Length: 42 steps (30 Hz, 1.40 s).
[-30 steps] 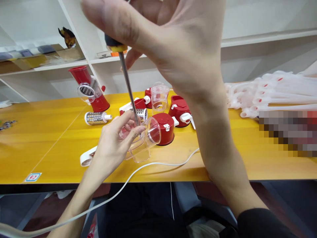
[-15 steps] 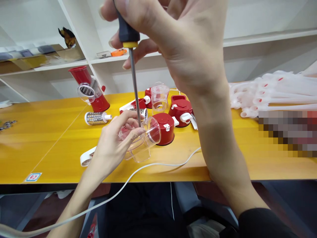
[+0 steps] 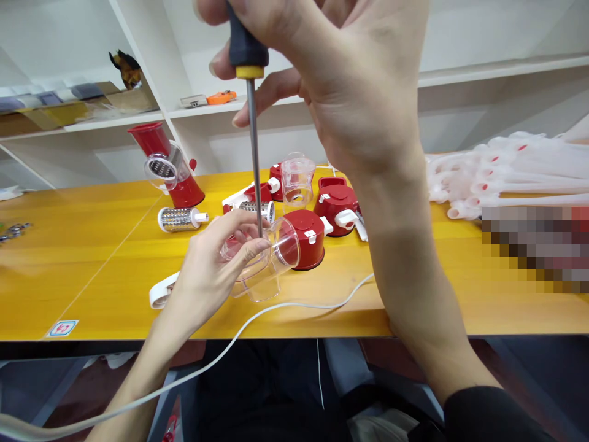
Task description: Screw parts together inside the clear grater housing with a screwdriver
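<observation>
Held high, my right hand (image 3: 340, 80) is closed round the black handle of a screwdriver (image 3: 254, 141). Its steel shaft points down, nearly upright, and the tip is hidden behind my left thumb. Low over the table, my left hand (image 3: 221, 258) grips a clear plastic grater housing (image 3: 264, 270), with thumb and forefinger beside the shaft. The housing's round opening faces right, close to a red grater base (image 3: 307, 239). What the tip touches inside the housing I cannot make out. A white handle-like part (image 3: 161, 293) lies partly behind my left wrist.
A red assembled drum grater (image 3: 168, 166) stands at the back left, with a metal grating drum (image 3: 179, 219) before it. More red bases (image 3: 337, 205) and another clear housing (image 3: 297, 178) sit behind. A white cable (image 3: 276, 305) crosses the front. White plastic parts (image 3: 501, 169) are piled right.
The screwdriver's handle has shifted slightly right and up with my right hand, so the shaft is more upright. My left hand and the clear housing stay in place.
</observation>
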Each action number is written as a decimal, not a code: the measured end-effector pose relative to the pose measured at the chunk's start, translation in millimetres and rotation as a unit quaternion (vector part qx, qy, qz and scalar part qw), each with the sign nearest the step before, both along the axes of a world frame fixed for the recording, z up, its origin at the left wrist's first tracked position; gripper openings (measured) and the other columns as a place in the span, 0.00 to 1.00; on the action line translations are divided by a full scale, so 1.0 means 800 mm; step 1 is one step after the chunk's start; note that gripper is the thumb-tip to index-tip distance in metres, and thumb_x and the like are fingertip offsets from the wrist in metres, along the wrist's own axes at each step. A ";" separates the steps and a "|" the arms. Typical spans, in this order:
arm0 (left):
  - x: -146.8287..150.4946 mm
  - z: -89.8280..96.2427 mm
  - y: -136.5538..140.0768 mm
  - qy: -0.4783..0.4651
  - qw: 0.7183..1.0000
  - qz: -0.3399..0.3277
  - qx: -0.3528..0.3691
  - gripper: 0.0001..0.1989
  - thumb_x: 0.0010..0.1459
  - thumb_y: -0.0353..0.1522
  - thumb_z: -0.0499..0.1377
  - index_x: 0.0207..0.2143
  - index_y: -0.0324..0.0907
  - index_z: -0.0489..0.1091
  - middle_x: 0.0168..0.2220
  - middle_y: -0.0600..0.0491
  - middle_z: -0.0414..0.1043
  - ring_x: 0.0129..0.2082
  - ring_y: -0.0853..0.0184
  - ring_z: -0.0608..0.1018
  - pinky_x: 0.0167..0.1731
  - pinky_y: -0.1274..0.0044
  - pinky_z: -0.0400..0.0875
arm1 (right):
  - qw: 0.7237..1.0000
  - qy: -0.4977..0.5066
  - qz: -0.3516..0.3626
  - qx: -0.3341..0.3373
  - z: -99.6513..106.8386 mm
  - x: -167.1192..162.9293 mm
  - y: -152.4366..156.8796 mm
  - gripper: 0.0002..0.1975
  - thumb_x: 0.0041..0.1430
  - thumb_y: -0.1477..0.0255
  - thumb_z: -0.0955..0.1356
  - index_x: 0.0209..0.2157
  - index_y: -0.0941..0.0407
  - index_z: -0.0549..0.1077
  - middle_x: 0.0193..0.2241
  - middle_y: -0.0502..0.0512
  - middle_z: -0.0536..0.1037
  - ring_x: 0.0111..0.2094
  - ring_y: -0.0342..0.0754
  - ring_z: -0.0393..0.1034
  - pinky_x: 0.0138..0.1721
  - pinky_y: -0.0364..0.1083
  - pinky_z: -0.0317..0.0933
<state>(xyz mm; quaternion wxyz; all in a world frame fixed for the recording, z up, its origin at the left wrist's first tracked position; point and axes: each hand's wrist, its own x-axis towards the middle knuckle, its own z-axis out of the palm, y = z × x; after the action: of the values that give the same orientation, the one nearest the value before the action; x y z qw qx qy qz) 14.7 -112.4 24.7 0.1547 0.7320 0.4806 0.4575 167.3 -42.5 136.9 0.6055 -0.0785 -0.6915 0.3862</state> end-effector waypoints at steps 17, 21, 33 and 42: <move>0.000 0.000 0.000 0.028 0.999 0.001 0.015 0.05 0.66 0.36 0.64 0.40 0.45 0.74 0.41 0.56 0.79 0.37 0.70 0.76 0.42 0.76 0.69 | 0.997 -0.040 -0.057 0.020 0.002 -0.001 0.004 0.38 0.52 0.41 0.56 0.35 0.67 0.60 0.39 0.42 0.75 0.37 0.37 0.77 0.30 0.53 0.69; -0.001 0.000 0.001 0.039 0.999 0.004 0.021 0.06 0.67 0.37 0.63 0.41 0.45 0.74 0.42 0.54 0.79 0.37 0.69 0.76 0.41 0.75 0.70 | 0.998 -0.036 -0.040 0.012 0.000 0.001 0.003 0.41 0.50 0.39 0.55 0.38 0.67 0.63 0.38 0.42 0.75 0.35 0.32 0.75 0.27 0.41 0.69; 0.002 0.003 0.000 0.050 0.998 0.008 0.026 0.06 0.68 0.37 0.62 0.43 0.45 0.75 0.38 0.55 0.79 0.37 0.69 0.77 0.41 0.76 0.71 | 0.997 -0.049 -0.039 0.044 -0.001 -0.001 0.009 0.40 0.52 0.38 0.56 0.35 0.67 0.57 0.41 0.46 0.74 0.36 0.32 0.75 0.26 0.39 0.68; 0.001 0.004 0.001 0.047 0.998 0.005 0.031 0.05 0.67 0.36 0.63 0.40 0.44 0.74 0.35 0.55 0.77 0.33 0.70 0.75 0.38 0.76 0.69 | 0.994 -0.081 -0.026 0.064 0.001 0.005 0.012 0.44 0.52 0.37 0.54 0.39 0.68 0.64 0.40 0.50 0.74 0.36 0.30 0.74 0.25 0.32 0.66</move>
<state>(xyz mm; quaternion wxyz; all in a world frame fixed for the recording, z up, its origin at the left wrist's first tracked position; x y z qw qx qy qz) 15.7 -111.4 28.2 0.1069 0.7547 0.4761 0.4386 171.4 -32.5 137.6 0.5614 -0.0889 -0.7590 0.3176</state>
